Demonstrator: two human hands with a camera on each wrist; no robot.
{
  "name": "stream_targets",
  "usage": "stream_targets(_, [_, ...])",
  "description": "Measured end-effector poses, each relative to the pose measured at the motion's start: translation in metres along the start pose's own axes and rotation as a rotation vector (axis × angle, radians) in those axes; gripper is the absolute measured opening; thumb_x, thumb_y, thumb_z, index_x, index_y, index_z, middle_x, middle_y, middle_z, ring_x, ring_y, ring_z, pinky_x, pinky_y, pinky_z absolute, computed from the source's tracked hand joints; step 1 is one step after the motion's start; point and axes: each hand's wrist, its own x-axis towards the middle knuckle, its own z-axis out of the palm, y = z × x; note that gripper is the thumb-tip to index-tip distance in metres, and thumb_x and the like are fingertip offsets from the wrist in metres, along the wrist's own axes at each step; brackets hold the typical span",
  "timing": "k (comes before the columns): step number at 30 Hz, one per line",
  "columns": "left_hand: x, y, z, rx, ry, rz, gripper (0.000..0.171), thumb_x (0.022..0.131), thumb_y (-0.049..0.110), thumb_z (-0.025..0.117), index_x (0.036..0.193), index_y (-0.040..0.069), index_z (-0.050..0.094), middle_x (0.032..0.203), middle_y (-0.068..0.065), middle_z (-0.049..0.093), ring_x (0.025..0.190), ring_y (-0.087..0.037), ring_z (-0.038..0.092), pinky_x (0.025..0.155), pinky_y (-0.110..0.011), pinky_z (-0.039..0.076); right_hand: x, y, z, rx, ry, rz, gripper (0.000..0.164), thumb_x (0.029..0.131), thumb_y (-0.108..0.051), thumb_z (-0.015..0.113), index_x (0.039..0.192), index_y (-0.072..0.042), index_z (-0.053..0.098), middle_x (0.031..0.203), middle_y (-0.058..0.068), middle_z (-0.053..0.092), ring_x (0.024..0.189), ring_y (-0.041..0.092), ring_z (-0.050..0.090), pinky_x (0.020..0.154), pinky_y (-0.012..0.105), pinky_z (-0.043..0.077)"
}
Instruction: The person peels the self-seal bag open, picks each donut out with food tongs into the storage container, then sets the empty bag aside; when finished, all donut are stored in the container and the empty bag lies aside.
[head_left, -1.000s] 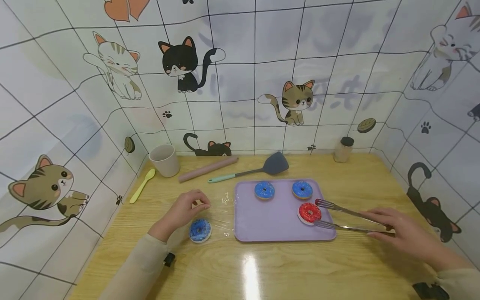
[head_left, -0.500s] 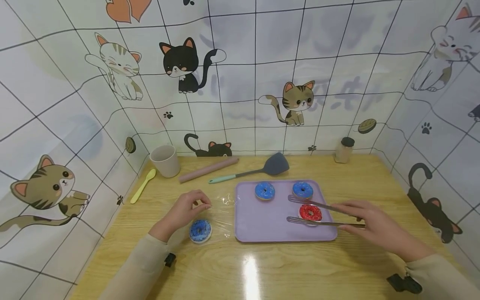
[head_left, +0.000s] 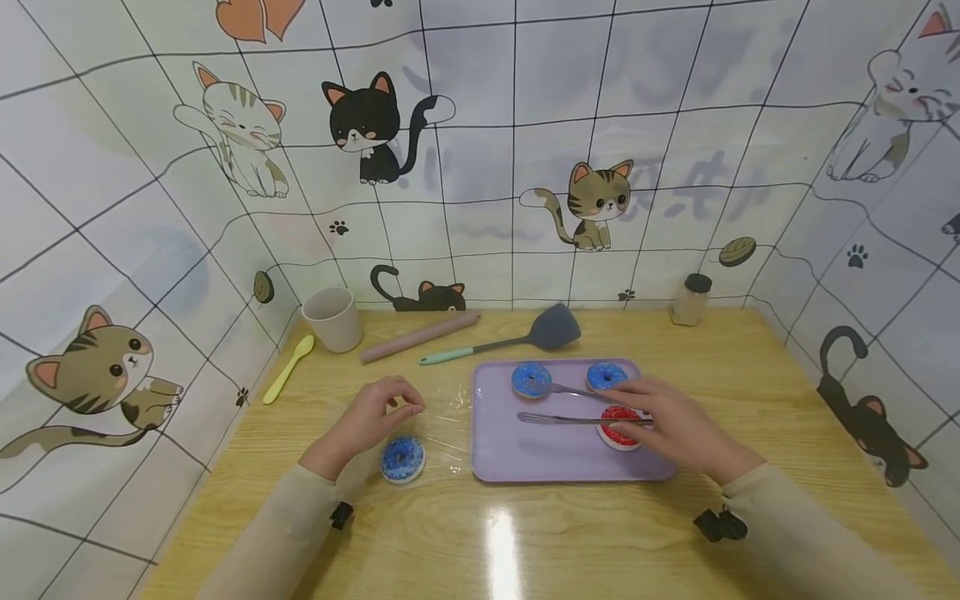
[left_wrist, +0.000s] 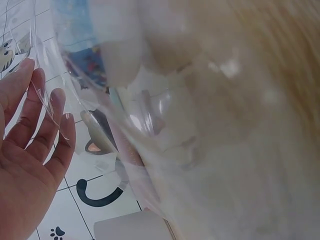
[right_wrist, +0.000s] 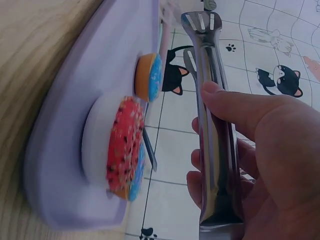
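My left hand (head_left: 369,423) pinches the edge of a clear plastic bag (left_wrist: 210,125), whose film spreads toward the tray. Just below that hand lies a blue sprinkled donut (head_left: 402,459); in the left wrist view it shows through the film. My right hand (head_left: 666,423) grips metal tongs (right_wrist: 212,115), fingers and thumb wrapped on both arms. The tongs stand spread over the lilac tray (head_left: 517,462), tips pointing left, nothing between them. Under the right hand sits a red donut (head_left: 621,428), partly covered. Two blue donuts, one at left (head_left: 531,380) and one at right (head_left: 606,375), lie along the tray's back.
Behind the tray lie a spatula (head_left: 553,327) and a rolling pin (head_left: 418,337). A beige cup (head_left: 332,319) and yellow spoon (head_left: 288,370) are at back left. A small black-lidded jar (head_left: 691,300) stands at back right, near the cat-print wall.
The right hand has carried the tongs leftward across the tray, from beside the red donut to over it, the tips passing beyond it. The left hand has stayed in place.
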Motion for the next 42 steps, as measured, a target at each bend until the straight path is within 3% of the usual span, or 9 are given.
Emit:
stream_targets(8, [-0.001,0.003,-0.001,0.000,0.001,0.002,0.005,0.099,0.019,0.072,0.098,0.022,0.076,0.099,0.012,0.070,0.098,-0.011,0.064,0.085,-0.043,0.057,0.034,-0.010,0.023,0.011,0.006,-0.122,0.049,0.087,-0.024,0.085,0.134,-0.019,0.071,0.127,0.002,0.071,0.114,0.023,0.065,0.089,0.045,0.056])
stream_targets(11, [0.000,0.005,-0.002,-0.004,0.004,0.009,0.005,0.099,0.019,0.071,0.099,0.018,0.076,0.100,0.011,0.071,0.098,-0.012,0.064,0.085,-0.043,0.057,0.042,-0.014,0.031,0.006,-0.009,-0.155,0.048,0.089,-0.024,0.083,0.135,-0.018,0.070,0.128,0.000,0.071,0.116,0.022,0.065,0.093,0.046,0.055])
stream_targets(17, [0.000,0.007,-0.002,-0.007,0.008,0.010,0.008,0.099,0.019,0.071,0.099,0.015,0.077,0.100,0.011,0.071,0.098,-0.012,0.064,0.084,-0.037,0.056,0.056,-0.027,0.042,0.052,-0.089,-0.164,0.047,0.093,-0.027,0.079,0.138,-0.018,0.068,0.131,0.002,0.069,0.123,0.023,0.063,0.104,0.049,0.052])
stream_targets(24, [-0.001,0.009,-0.001,-0.011,0.005,0.022,0.006,0.099,0.019,0.072,0.098,0.016,0.077,0.099,0.010,0.071,0.096,-0.012,0.064,0.083,-0.036,0.056,0.070,-0.043,0.051,0.078,-0.160,-0.183,0.051,0.095,-0.028,0.076,0.144,-0.021,0.063,0.137,0.004,0.067,0.129,0.025,0.060,0.103,0.048,0.053])
stream_targets(30, [0.001,0.009,0.000,-0.010,0.001,0.014,0.005,0.099,0.021,0.070,0.098,0.021,0.076,0.099,0.011,0.071,0.096,-0.010,0.064,0.084,-0.036,0.056,0.082,-0.050,0.060,0.085,-0.198,-0.186,0.049,0.094,-0.029,0.078,0.140,-0.017,0.066,0.139,0.002,0.066,0.134,0.024,0.057,0.112,0.047,0.047])
stream_targets(42, [0.001,0.009,0.001,-0.003,-0.004,0.011,0.005,0.099,0.020,0.071,0.097,0.019,0.076,0.098,0.009,0.071,0.094,-0.010,0.064,0.082,-0.037,0.055,0.100,-0.061,0.078,0.116,-0.263,-0.241,0.052,0.093,-0.032,0.079,0.142,-0.020,0.064,0.137,-0.003,0.066,0.129,0.018,0.058,0.105,0.039,0.053])
